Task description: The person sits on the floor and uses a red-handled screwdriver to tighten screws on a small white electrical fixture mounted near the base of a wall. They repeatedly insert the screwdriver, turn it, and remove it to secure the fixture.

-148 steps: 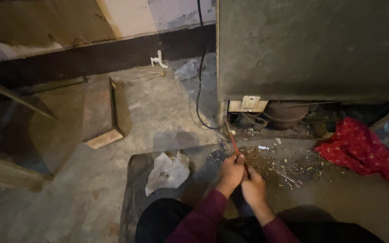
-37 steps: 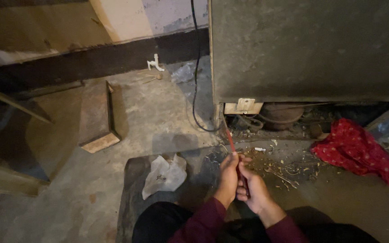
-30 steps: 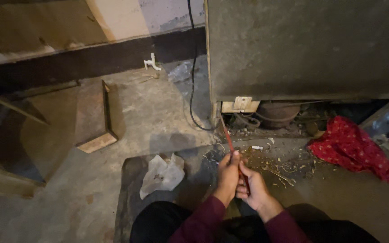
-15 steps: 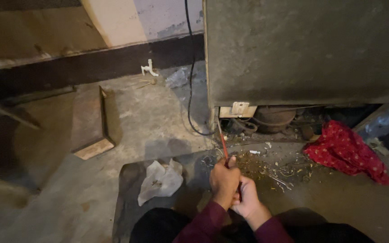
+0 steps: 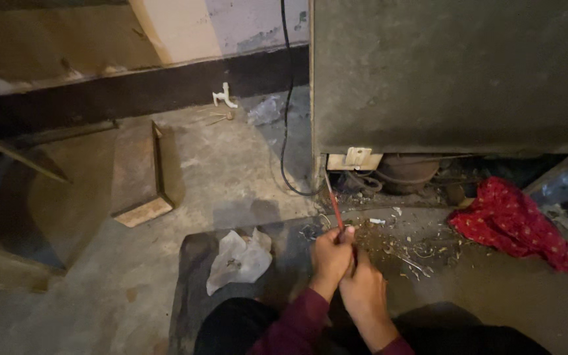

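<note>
1. The left hand [image 5: 330, 256] is clenched around the lower end of a thin, reddish, rod-like tool or wire [image 5: 334, 205]. The right hand [image 5: 363, 289] sits just behind it at about 5 o'clock, touching it, fingers curled. It seems to grip the same rod's tail, though its hold is partly hidden.

2. The rod rises from the fists toward 11 o'clock. Its long axis runs nearly straight away from the person, and its far tip points at the small pale metal bracket [image 5: 355, 158] on the bottom edge of the big grey metal cabinet [image 5: 455, 72].

3. Risk, as I judge it: the rod is slim, so pushing hard along its length could bend it or let the tip skid off into the dark round compressor [image 5: 407, 172] at 1 o'clock. Grit could also make the fists slip.

4. Outward: scattered wire scraps and debris [image 5: 402, 243] lie at 2 o'clock from the hands, and a crumpled white plastic bag [image 5: 239, 260] lies at 9 o'clock on a dark floor mat [image 5: 192, 289].

5. Farther out, a red patterned cloth [image 5: 511, 220] lies at 3 o'clock. A black cable [image 5: 285, 131] hangs at 11 o'clock, and a flat wooden block [image 5: 136, 174] lies at 10 o'clock.
</note>
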